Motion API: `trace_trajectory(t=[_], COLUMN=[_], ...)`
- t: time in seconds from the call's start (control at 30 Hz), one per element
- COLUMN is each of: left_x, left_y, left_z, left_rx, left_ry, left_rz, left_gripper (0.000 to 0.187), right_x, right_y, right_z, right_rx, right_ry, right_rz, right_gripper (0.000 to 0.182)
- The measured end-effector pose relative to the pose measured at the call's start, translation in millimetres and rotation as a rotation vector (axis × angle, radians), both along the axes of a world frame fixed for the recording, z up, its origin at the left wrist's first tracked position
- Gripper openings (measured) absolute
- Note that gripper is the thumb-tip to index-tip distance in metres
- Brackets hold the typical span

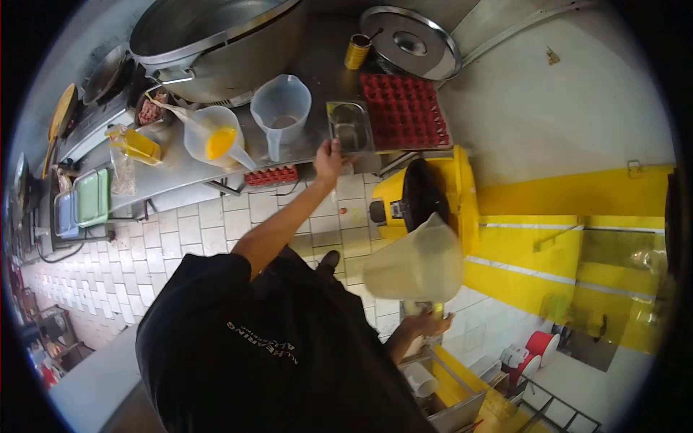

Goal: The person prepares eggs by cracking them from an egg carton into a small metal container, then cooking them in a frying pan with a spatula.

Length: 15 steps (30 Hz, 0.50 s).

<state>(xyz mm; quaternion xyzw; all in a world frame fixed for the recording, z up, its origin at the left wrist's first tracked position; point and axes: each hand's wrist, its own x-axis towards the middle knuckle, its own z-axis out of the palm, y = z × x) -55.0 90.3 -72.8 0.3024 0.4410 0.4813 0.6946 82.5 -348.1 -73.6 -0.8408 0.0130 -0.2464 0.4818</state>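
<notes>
My left hand is at the table's front edge, its fingers closed on the near rim of a small steel container. Low on the right, my right hand grips a large translucent pitcher at its handle end; the pitcher is tilted beside the bin and slightly blurred. Left of the steel container stands a clear pitcher. Another pitcher holds yellow liquid, with a whisk-like tool leaning in it. A red egg tray lies right of the container.
A big metal pot stands behind the pitchers. A steel lid and a yellow can are at the back. The yellow bin with a black opening stands below the egg tray. Green tray sits far left.
</notes>
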Motion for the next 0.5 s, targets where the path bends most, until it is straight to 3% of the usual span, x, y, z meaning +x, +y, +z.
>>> trace_trajectory(t=[0.1,0.17,0.27,0.3,0.33,0.37,0.4,0.43,0.5], left_x=[15,11,2,-6,-20,-40,-64,-89,-176], left_y=[36,46,29,16,4,-21,-45,-70,-125], left_z=[-36,-46,-20,-30,-41,-28,-40,-60,-96], left_rx=[0.056,0.099,-0.072,-0.026,0.018,-0.060,0.027,0.120,0.136], left_ry=[-0.059,0.115,0.117,0.171,0.227,0.304,0.281,0.261,0.463], left_rz=[0.031,0.011,0.093,0.092,0.095,0.033,0.051,0.063,-0.164], left_gripper=[0.034,0.046,0.059,0.063,0.067,0.060,0.057,0.053,0.049], right_x=[-18,-25,-19,-8,0,5,4,-3,-20], right_y=[0,12,19,20,25,34,50,68,101], right_z=[22,43,33,16,-2,-21,-34,-32,-46], right_rx=[0.215,0.577,0.452,0.515,0.478,0.362,0.259,0.211,0.142], right_ry=[0.186,0.425,0.508,0.591,0.625,0.600,0.568,0.712,0.907], right_rz=[-0.056,-0.087,0.168,0.229,0.273,0.412,0.553,0.702,0.968], right_gripper=[0.042,0.047,0.036,0.025,0.025,0.023,0.022,0.022,0.025])
